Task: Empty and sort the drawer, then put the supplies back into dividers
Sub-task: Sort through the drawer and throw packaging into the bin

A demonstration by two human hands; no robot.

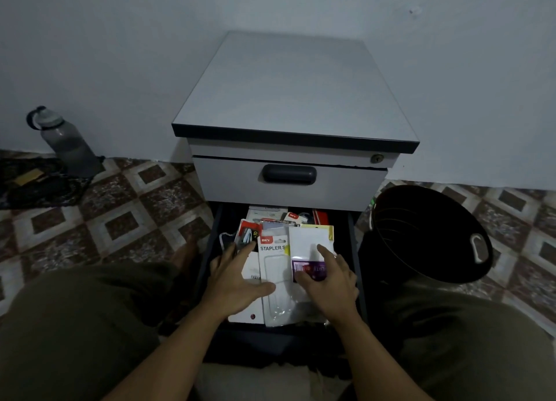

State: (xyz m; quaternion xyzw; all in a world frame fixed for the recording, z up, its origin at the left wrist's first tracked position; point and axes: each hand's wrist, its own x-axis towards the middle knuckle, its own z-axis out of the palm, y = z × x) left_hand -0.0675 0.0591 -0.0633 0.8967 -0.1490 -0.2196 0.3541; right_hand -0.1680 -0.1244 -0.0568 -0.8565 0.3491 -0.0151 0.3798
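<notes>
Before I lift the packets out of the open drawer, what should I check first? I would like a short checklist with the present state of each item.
1. Drawer pulled out, contents reachable: ok.
2. Left hand on the edge of the stapler packet: ok.
3. Right hand on the white and purple packet: ok.
4. Firm hold on any packet: not ok; the fingers lie flat on top.
5. Black bucket standing right beside the drawer: ok; its inside is too dark to judge.
6. Dividers ready: cannot tell; none visible.
</notes>
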